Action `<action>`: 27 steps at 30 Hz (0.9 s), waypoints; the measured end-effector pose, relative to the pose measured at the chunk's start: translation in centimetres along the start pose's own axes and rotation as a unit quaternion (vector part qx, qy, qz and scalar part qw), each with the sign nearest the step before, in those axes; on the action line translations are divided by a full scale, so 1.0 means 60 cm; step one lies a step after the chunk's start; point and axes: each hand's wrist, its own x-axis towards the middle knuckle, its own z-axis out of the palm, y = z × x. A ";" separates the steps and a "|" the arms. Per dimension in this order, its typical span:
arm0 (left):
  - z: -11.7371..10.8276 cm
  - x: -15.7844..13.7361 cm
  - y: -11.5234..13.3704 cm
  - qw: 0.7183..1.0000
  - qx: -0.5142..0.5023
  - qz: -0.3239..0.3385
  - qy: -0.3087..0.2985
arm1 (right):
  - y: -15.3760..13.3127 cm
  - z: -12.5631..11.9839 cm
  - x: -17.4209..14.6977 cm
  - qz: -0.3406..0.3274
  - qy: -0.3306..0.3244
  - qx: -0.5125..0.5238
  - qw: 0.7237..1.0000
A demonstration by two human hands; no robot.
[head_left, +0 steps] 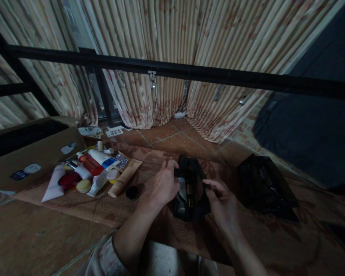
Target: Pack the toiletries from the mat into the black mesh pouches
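Observation:
On the cloth in front of me a black pouch [200, 210] lies with its mouth spread. Inside it show a pale tube-like item [182, 188] and a dark bottle with gold bands [189, 193]. My left hand [165, 183] is closed on the pouch's left edge, fingers curled over it. Against the right edge, my right hand [222, 201] pinches the fabric between thumb and fingers. Left of my left hand sits a small round black lid-like disc [132, 192]. What lies deeper in the pouch is too dark to make out.
A heap of cosmetics [93, 166], with tubes, bottles and jars, lies to the left beside a cardboard box [34, 161]. Another black bag [264, 188] rests at the right. A dark metal bar [172, 69] crosses before striped curtains [166, 30].

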 end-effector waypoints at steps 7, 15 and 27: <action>0.000 -0.004 0.001 1.000 0.023 0.017 -0.007 | 0.012 -0.001 0.002 -0.013 -0.009 -0.060 0.998; -0.001 -0.002 0.003 0.995 -0.051 0.082 0.006 | 0.004 0.003 0.001 -0.002 -0.013 -0.080 0.997; -0.065 0.025 -0.087 0.977 0.122 -0.029 0.173 | 0.009 0.005 0.001 0.019 -0.020 -0.089 0.996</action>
